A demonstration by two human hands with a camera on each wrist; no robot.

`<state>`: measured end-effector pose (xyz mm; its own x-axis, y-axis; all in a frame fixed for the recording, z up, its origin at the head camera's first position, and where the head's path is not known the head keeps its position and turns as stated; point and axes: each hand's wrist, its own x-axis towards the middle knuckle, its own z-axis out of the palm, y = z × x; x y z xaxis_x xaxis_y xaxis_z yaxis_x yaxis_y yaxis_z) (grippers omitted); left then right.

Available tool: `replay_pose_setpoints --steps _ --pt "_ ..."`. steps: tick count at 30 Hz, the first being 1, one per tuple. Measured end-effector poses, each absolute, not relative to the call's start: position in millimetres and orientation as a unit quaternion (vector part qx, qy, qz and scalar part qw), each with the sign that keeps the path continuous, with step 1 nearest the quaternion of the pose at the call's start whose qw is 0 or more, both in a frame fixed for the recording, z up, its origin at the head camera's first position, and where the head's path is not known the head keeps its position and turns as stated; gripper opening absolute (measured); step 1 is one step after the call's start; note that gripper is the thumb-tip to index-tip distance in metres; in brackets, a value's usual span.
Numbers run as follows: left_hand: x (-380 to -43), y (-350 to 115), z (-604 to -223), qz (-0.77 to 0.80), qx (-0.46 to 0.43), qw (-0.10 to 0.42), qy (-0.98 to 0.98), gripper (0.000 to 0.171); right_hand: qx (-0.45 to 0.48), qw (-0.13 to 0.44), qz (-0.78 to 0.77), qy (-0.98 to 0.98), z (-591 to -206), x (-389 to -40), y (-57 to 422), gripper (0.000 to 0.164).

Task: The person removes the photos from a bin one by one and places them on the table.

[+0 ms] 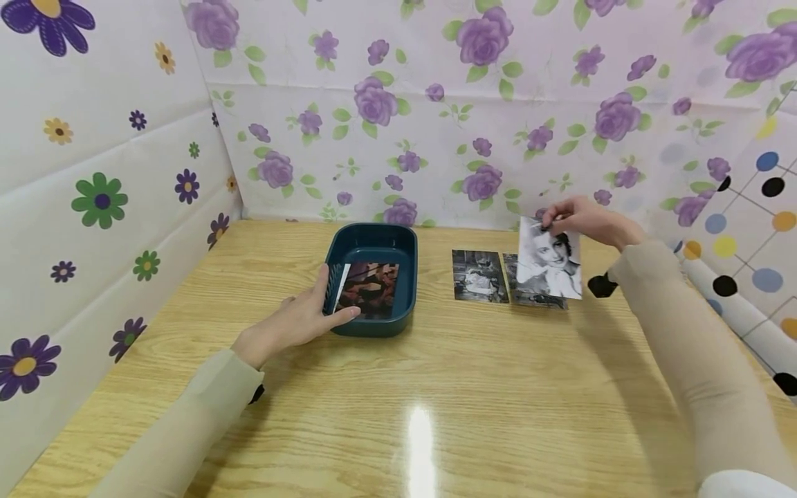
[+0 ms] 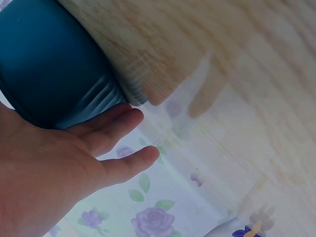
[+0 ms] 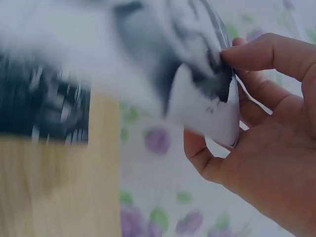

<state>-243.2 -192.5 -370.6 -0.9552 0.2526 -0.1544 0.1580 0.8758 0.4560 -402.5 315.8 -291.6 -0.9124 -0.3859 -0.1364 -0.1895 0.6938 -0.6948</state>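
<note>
In the head view my right hand (image 1: 588,218) pinches a black-and-white portrait photo (image 1: 548,266) by its top edge, holding it upright above the table. The right wrist view shows the thumb on the front of that photo (image 3: 202,94), which bends slightly. Behind and partly under it lies a dark black-and-white photo (image 1: 535,299), beside another black-and-white photo (image 1: 479,277). My left hand (image 1: 299,315) rests against the left side of a dark teal tray (image 1: 407,304), fingers fairly straight, thumb by the near rim. Inside the tray lies a dark reddish photo (image 1: 369,289).
The wood-grain table (image 1: 373,401) runs up to a wall cloth with purple roses (image 1: 373,104) at the back. A flowered cloth (image 1: 99,200) stands on the left, a dotted cloth (image 1: 747,242) on the right.
</note>
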Motion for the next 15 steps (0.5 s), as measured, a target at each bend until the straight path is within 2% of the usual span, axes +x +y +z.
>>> replay_pose_setpoints --steps 8,15 --pt "-244 -193 -372 0.226 0.106 0.102 0.963 0.114 -0.133 0.145 -0.327 0.925 -306 -398 366 0.002" --pt "-245 -193 -373 0.23 0.108 0.101 0.962 0.113 -0.122 0.13 -0.267 0.947 -319 -400 383 0.012"
